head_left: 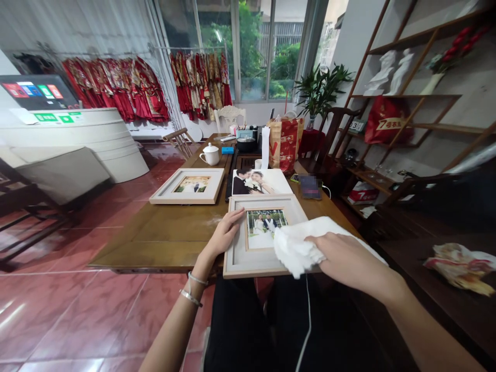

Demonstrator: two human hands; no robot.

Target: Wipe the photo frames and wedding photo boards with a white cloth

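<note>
Pale-wood rectangular picture frame with a white mat [248, 262]: lying face up at the near edge of the brown wooden table [170, 227], right in front of the person's black-clad lap. Colour photo of two people outdoors [267, 222] set in its middle.

Left hand [227, 230]: on the frame's left rim, fingers stretched out over the rim and mat. Thumb hidden, so can't tell if it pinches the edge. Two silver bangles [189, 297] on that wrist.

Right hand [339, 253]: fingers clenched on a bunched white soft cloth [300, 245]. Cloth lies across the right part of the frame, covers the photo's lower right corner, trails off behind the wrist.

Thin white cable [308, 320] hangs below the cloth, over the lap; can't see where it starts.

Just beyond the frame: large unframed photo print, one figure in black, one in white [277, 184]. Dark flat rectangular device [310, 187] to its right. Second pale-wood frame with a small photo [188, 185] on the left, apart from the first. Farther back: white lidded cup [210, 155], small blue box [227, 150], red-and-tan paper bag [285, 147].
</note>
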